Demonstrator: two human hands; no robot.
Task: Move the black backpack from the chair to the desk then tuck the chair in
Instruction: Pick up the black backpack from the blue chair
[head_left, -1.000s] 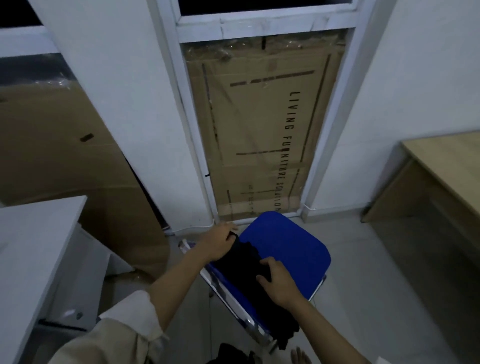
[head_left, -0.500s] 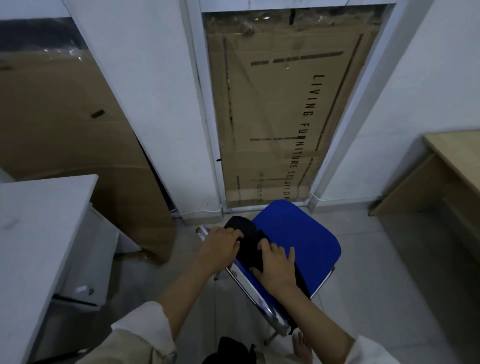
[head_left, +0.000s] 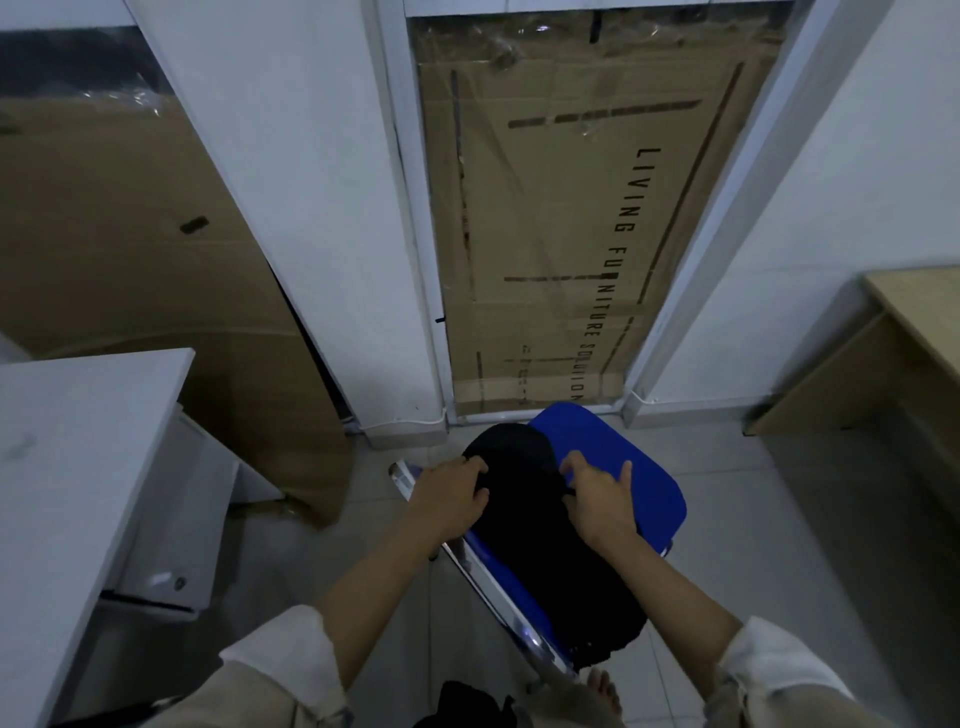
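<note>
The black backpack (head_left: 540, 530) lies along the blue seat of the chair (head_left: 618, 457), reaching from its far left corner down to the near edge. My left hand (head_left: 452, 499) grips the backpack's upper left edge, fingers curled into the fabric. My right hand (head_left: 597, 499) holds its right side, thumb and forefinger pinching a strap or fold while the other fingers spread. The chair's chrome frame (head_left: 483, 577) runs along its left side. The white desk (head_left: 67, 467) is at the left.
A white drawer unit (head_left: 182, 525) stands under the white desk. Cardboard sheets (head_left: 561, 234) lean against the wall and window ahead. A wooden desk (head_left: 914, 332) is at the right. Tiled floor (head_left: 810, 545) lies open to the chair's right. A bare foot (head_left: 605, 686) shows below.
Both hands have shifted up the backpack to its top part; the right hand went from lying flat to pinching the fabric. The view has tilted further down.
</note>
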